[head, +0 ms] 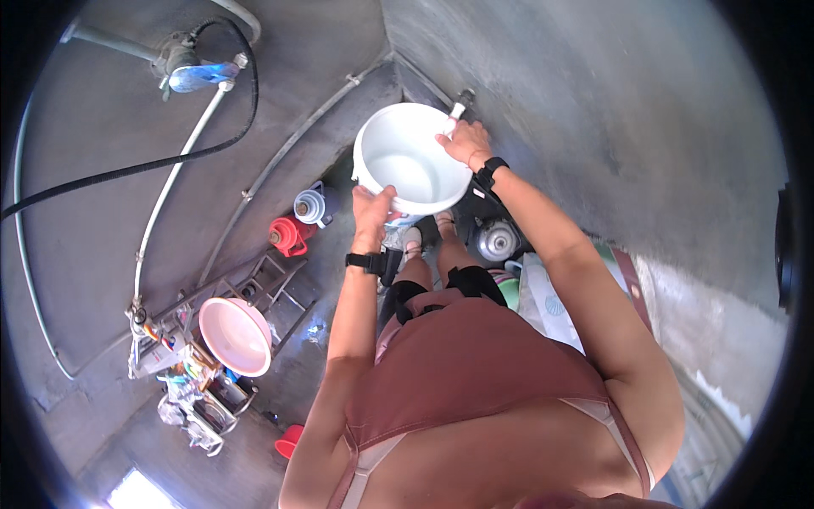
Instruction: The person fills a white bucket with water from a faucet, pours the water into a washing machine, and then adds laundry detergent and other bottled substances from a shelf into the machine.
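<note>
A large white plastic bucket [381, 137] is tilted towards me in front of the wall corner. My left hand [374, 213] grips its near left rim, thumb on top. On the right side of the rim is my right hand [467, 145], thumb over the inner edge and fingers outside. Right beside those fingers, a white tap [456, 113] juts from the wall over the bucket's far right edge. The bucket's inside looks pale down to the bottom; whether there is water in it is hard to tell. Both wrists wear black straps.
Left of my feet stand a red thermos flask [291, 235] and a pale blue one [311, 205]. A pink basin [235, 337] rests on a metal rack. A metal kettle [498, 240] sits to the right. A black hose [159, 164] crosses the left wall.
</note>
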A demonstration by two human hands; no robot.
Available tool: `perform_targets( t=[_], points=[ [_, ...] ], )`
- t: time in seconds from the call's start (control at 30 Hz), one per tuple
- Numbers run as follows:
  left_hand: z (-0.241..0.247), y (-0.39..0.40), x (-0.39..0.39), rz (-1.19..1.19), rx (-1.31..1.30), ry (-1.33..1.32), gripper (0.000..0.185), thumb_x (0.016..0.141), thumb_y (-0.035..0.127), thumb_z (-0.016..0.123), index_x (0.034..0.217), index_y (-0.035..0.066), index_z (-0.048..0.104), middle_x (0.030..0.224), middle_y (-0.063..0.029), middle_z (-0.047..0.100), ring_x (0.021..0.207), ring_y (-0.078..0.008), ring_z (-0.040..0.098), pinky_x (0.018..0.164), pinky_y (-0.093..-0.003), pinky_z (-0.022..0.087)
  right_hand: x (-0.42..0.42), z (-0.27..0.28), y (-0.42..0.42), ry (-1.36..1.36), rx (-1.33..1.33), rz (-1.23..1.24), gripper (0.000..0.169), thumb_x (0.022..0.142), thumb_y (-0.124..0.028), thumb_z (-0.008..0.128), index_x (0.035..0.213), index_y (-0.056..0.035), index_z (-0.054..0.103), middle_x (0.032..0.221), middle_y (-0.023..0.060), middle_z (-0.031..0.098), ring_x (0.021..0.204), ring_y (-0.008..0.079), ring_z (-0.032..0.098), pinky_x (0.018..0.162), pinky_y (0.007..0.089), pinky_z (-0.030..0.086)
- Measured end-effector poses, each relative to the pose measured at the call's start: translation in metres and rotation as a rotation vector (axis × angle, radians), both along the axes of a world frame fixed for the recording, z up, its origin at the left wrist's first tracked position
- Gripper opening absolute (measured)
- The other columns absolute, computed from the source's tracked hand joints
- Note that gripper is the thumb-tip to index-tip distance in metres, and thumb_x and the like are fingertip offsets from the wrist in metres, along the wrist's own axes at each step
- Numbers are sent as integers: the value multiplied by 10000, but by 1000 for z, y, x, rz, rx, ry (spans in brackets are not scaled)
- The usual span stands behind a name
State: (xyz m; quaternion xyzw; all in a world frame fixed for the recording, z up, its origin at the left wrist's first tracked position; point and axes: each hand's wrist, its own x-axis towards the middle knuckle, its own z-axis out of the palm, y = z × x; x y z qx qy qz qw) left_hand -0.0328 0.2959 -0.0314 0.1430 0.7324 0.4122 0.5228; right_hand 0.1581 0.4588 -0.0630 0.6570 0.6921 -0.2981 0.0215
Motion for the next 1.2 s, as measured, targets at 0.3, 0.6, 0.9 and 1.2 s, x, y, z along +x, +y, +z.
perform_targets(
  t=[0.3, 0.6, 0.9, 1.2],
  points=[
    [30, 6, 13, 68, -72, 116, 462, 790, 136, 711, 1134, -76, 487, 945, -160, 665, 714, -223, 687, 493, -308, 597, 0, 19, 11, 11, 21, 145, 544, 775, -330, 680, 1228, -34, 630, 1165, 235, 642, 1162, 364, 564, 959, 421, 506],
    [42, 4, 11, 104, -122, 172, 432, 792, 151, 713, 1108, -72, 520, 910, -145, 671, 672, -208, 681, 472, -291, 588, 13, -14, 26, 86, 65, 218, 541, 743, -311, 729, 1206, -45, 645, 1128, 222, 675, 1073, 373, 647, 935, 431, 525],
    [52, 3, 8, 61, -27, 60, 446, 794, 163, 712, 1129, -74, 539, 946, -143, 673, 714, -211, 687, 485, -289, 582, 18, -16, 48, 64, -20, 392, 545, 718, -275, 726, 1190, -14, 649, 1123, 236, 680, 1088, 372, 647, 965, 409, 513],
    [54, 5, 6, 59, -43, 84, 453, 789, 160, 716, 1127, -81, 536, 946, -146, 677, 737, -218, 695, 502, -308, 590, 11, -18, 58, -104, 76, 622, 407, 701, -184, 704, 1052, 18, 664, 994, 250, 695, 969, 373, 681, 872, 428, 546]
  ],
)
